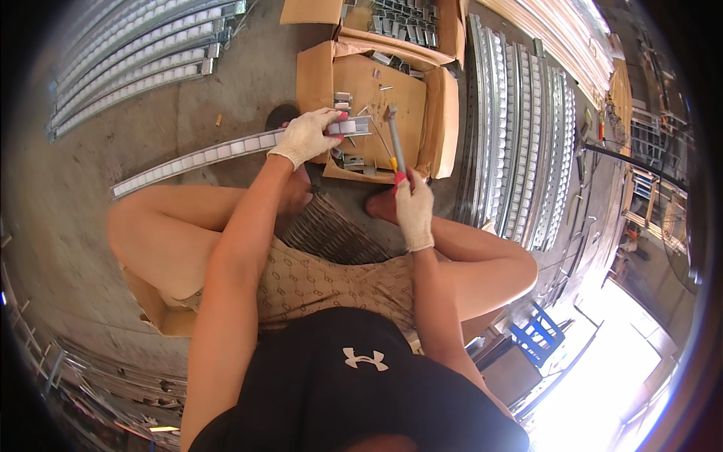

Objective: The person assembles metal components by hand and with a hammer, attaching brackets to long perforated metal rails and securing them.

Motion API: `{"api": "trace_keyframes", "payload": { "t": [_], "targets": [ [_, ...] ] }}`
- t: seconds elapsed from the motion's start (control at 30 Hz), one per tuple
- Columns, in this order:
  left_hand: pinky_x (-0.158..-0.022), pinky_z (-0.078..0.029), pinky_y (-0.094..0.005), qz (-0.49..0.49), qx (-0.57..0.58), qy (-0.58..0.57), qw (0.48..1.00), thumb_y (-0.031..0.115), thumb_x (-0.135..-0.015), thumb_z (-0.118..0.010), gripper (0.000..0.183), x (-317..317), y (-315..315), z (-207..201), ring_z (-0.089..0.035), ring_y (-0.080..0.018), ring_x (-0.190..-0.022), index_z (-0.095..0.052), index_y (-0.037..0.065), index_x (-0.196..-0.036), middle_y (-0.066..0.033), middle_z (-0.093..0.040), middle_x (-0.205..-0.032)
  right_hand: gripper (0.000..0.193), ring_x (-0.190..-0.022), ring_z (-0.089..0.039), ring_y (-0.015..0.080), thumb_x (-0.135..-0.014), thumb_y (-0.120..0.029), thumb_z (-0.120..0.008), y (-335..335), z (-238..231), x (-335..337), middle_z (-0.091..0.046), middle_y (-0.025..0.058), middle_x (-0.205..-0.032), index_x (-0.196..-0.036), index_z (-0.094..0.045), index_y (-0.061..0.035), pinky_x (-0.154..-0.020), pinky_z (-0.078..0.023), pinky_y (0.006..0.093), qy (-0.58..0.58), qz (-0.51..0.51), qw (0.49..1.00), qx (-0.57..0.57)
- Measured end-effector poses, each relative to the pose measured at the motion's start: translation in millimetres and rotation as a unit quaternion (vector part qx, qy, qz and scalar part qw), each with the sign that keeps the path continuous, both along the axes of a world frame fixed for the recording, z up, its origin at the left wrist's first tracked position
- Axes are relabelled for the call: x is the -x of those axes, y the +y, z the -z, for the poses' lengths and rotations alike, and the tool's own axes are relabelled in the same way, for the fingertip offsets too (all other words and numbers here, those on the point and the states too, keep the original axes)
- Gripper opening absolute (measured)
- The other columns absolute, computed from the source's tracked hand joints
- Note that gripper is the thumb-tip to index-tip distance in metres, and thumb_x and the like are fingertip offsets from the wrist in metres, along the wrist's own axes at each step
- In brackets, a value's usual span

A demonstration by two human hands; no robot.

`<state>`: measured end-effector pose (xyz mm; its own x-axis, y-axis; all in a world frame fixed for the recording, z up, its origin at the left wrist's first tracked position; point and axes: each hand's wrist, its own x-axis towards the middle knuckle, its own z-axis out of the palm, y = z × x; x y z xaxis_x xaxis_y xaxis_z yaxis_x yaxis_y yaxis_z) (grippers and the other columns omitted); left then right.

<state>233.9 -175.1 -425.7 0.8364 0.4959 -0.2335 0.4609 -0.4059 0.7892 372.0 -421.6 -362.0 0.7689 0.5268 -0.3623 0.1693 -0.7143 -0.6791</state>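
Note:
My left hand (305,138), in a pale knit glove with reddish fingertips, is closed round a roller track (215,154) near its right end. This long metal channel carries a row of white rollers and runs off to the left over my knee. My gloved right hand (415,211) grips a hammer (398,143) by its handle, the head pointing away from me. A thin rod with a yellow end (393,163) lies alongside the hammer; whether my right hand holds it too I cannot tell. Below both tools is an open cardboard box (444,124) with small metal brackets (352,161) inside.
Behind it, a second cardboard box (452,30) holds many metal brackets. More roller tracks lie on the floor at the far left (151,75) and in a stack to the right (520,135). A blue plastic crate (538,335) sits at the lower right.

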Motion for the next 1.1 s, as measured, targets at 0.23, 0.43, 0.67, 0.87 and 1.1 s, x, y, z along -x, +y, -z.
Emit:
{"api": "trace_keyframes", "payload": {
  "t": [0.23, 0.43, 0.67, 0.87, 1.1],
  "targets": [
    [-0.101, -0.050, -0.0432, 0.021, -0.254, 0.042, 0.966, 0.034, -0.080, -0.084, 0.059, -4.3, -14.2, -21.1, -0.065, -0.0295, -0.117, -0.067, 0.014, -0.132, -0.0072, -0.068, -0.125, 0.038, -0.102, -0.070, 0.0445, -0.099, -0.020, -0.060, 28.2, 34.5, -87.4, -0.073, 0.0243, -0.110, -0.132, -0.065, -0.0034, -0.091, -0.055, 0.0539, -0.219, -0.108, 0.957, 0.155],
    [-0.104, -0.047, -0.0465, 0.020, -0.219, 0.084, 0.972, 0.036, -0.079, -0.085, 0.074, -2.3, -27.3, -7.9, -0.060, -0.0323, -0.126, -0.059, 0.014, -0.144, -0.0127, -0.065, -0.133, 0.031, -0.113, -0.066, 0.0382, -0.092, -0.014, -0.066, 22.8, 63.2, -91.9, -0.067, 0.0155, -0.127, -0.122, -0.073, -0.0121, -0.097, -0.054, 0.0487, -0.344, -0.161, 0.920, 0.091],
    [-0.104, -0.048, -0.0475, -0.004, -0.198, 0.105, 0.975, 0.030, -0.081, -0.084, 0.072, 0.5, -23.7, -3.6, -0.059, -0.0358, -0.126, -0.057, 0.011, -0.146, -0.0148, -0.064, -0.134, 0.025, -0.094, -0.074, 0.0390, -0.091, -0.030, -0.072, 59.3, 53.5, -31.6, -0.076, 0.0163, -0.098, -0.103, -0.077, -0.0082, -0.083, -0.060, 0.0486, -0.160, -0.395, 0.900, 0.086],
    [-0.108, -0.045, -0.0475, 0.000, -0.210, 0.104, 0.972, 0.034, -0.082, -0.083, 0.072, -7.5, -32.7, -3.2, -0.058, -0.0347, -0.130, -0.057, 0.012, -0.145, -0.0142, -0.063, -0.137, 0.029, -0.102, -0.076, 0.0375, -0.088, -0.031, -0.074, 81.9, 79.2, -32.7, -0.078, 0.0215, -0.105, -0.098, -0.080, -0.0044, -0.086, -0.061, 0.0470, -0.126, -0.407, 0.884, 0.196],
    [-0.114, -0.041, -0.0467, 0.016, -0.204, 0.075, 0.976, 0.034, -0.081, -0.084, 0.079, -21.6, -31.8, -5.1, -0.055, -0.0341, -0.134, -0.053, 0.007, -0.149, -0.0151, -0.060, -0.144, 0.029, -0.098, -0.075, 0.0397, -0.090, -0.025, -0.065, 62.6, 61.9, -71.3, -0.078, 0.0217, -0.101, -0.103, -0.079, -0.0027, -0.086, -0.057, 0.0515, -0.136, -0.520, 0.824, 0.178]
  ]
}}
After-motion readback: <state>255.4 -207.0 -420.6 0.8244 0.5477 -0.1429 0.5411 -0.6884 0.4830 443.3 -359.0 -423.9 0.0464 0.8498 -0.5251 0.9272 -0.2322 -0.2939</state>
